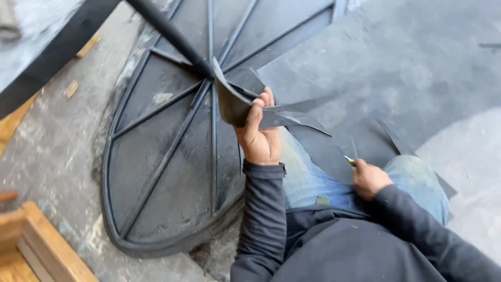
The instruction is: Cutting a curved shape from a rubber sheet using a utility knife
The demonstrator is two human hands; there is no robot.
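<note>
Sheet offcut [237, 107], dark and thin, sits centre frame, lifted off the floor and pinched in the left hand [259, 137].

Left to right:
- Wooden frame pieces [36, 245] bottom-left, on the dusty concrete floor [57, 151].
- Dark arched panel [167, 172] with radiating ribs lies flat on the floor; a black bar [167, 31] crosses above it from the top edge down to the rib hub.
- Left hand: grip clenched on the offcut, thumb on the near face, fingers wrapped over the right edge. Offcut stands roughly on edge, curled. Long axis runs from the upper tip near the hub, down and right; thin pointed tails [308, 122] trail off rightward past the fingers.
- Blue-jeaned knees [308, 180] just beneath, with a larger dark sheet [339, 151] draped over them.
- Right hand [369, 178]: grip closed on a small knife [348, 159], yellow at the tip end, pointing up-left toward the offcut. Blade detail too small to tell.

Key relation: offcut lies up and left of the knife hand, apart from it; tails point toward that hand. Left hand is on it, right hand is the farther one.
</note>
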